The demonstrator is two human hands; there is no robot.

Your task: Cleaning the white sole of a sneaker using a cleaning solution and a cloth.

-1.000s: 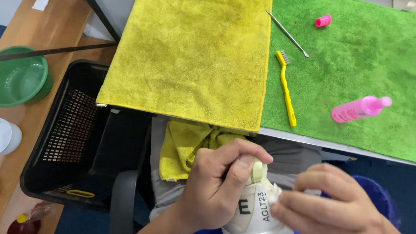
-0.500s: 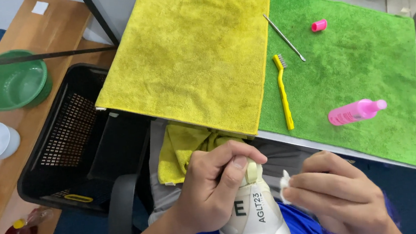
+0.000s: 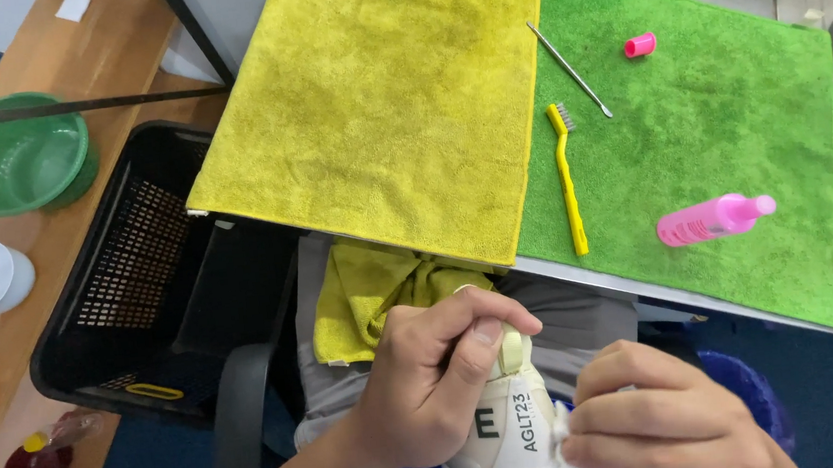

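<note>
Below the counter edge, left hand (image 3: pixel 430 383) clasps a white shoe (image 3: pixel 509 432) while right hand (image 3: pixel 654 419) pinches a white wipe (image 3: pixel 560 422) against it.

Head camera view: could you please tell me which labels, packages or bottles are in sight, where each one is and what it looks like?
Shoe: white, dark lettering on its heel, held by left hand; right hand presses a white wipe on it.
Pink bottle: lying on the green mat.
Pink cap: same mat, farther back.
</note>
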